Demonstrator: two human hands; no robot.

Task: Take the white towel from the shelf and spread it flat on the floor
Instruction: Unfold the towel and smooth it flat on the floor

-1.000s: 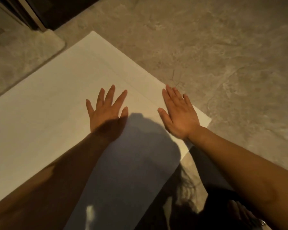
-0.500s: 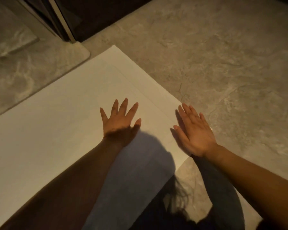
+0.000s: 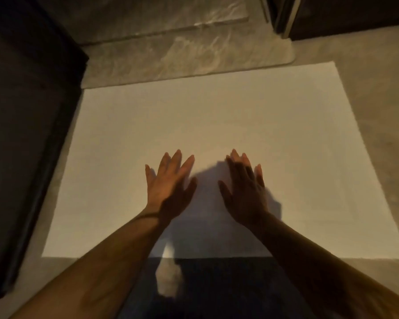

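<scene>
The white towel [image 3: 240, 116] lies spread flat on the stone floor, a wide rectangle filling the middle of the view. My left hand [image 3: 168, 183] is over its near centre, palm down, fingers spread, holding nothing. My right hand [image 3: 245, 187] is beside it a little to the right, also palm down with fingers apart. Whether the palms press on the cloth or hover just above it is unclear. My head and arms cast a dark shadow over the towel's near middle.
A grey stone-patterned mat [image 3: 187, 56] lies just beyond the towel's far edge. Dark furniture [image 3: 25, 146] runs along the left side. A dark door frame [image 3: 283, 17] stands at the top right. Bare stone floor [image 3: 382, 116] lies to the right.
The view has swung left, so the towel now lies square before me. Both hands have moved from its right corner toward its middle, still flat and spread.
</scene>
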